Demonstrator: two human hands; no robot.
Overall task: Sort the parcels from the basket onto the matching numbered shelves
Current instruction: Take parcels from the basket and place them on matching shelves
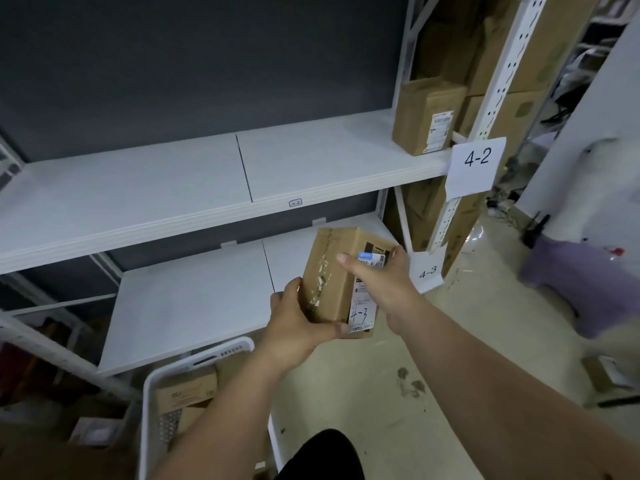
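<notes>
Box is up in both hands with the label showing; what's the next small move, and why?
Probably set the box on the lower shelf: its label reads 4-3, matching the 4-3 tag there. Both the left hand and right hand hold it just in front.

A person's two hands hold a brown cardboard parcel marked 4-3 (341, 282) in front of the white metal shelving, the left hand (298, 327) at its near lower corner, the right hand (377, 275) on its far right side; above it the white upper shelf board (207, 181) bears a brown cardboard box (427, 116) at its right end, beside the paper sign 4-2 (476, 166); the paper sign 4-3 (427, 271) hangs just right of the parcel, at the right end of the white lower shelf board (194, 299); a white plastic basket (194, 362) holding cardboard parcels stands on the floor below, left of the arms
</notes>
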